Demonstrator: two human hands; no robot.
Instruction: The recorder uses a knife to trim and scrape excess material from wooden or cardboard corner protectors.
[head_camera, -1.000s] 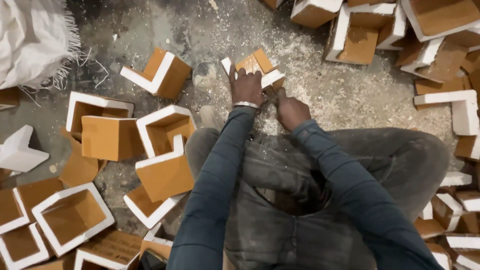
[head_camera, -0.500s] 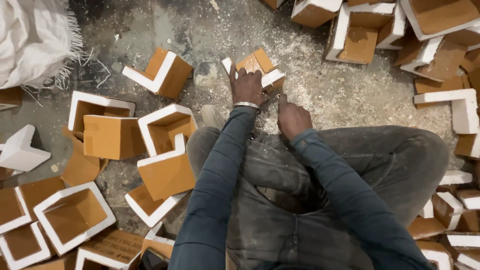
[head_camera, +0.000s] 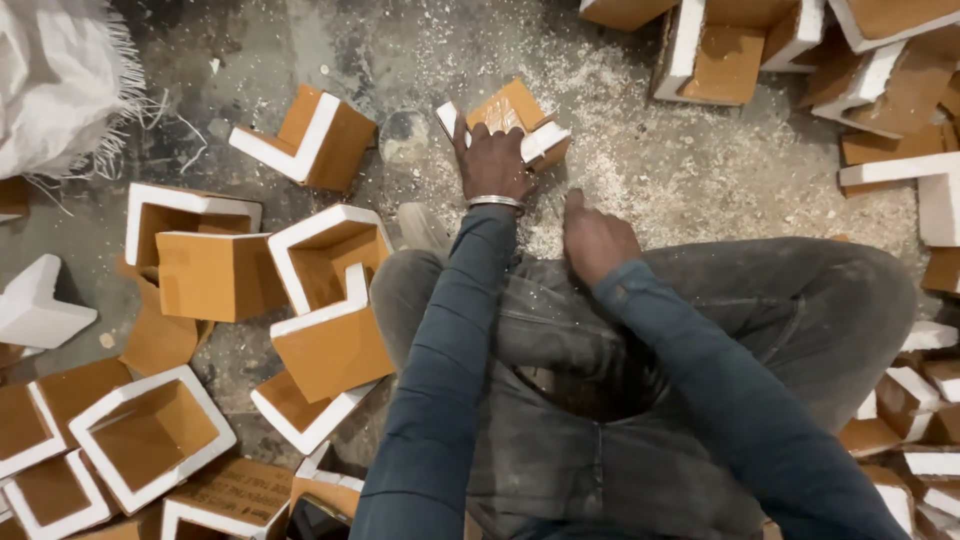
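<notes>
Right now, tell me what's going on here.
A person sits on a dusty floor among many brown-and-white corner pieces. The left hand presses down on one corner piece just ahead of the knees. The right hand rests by the knee, touching none of the pieces. More pieces lie heaped at left and at right, and a white sack sits at top left.

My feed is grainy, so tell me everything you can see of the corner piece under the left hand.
The corner piece is an angled block, brown card outside with thick white foam edges. It lies tilted on the dusty floor among white crumbs, ahead of the knees. The left hand presses on its near side, covering part; the right hand is off it.
</notes>
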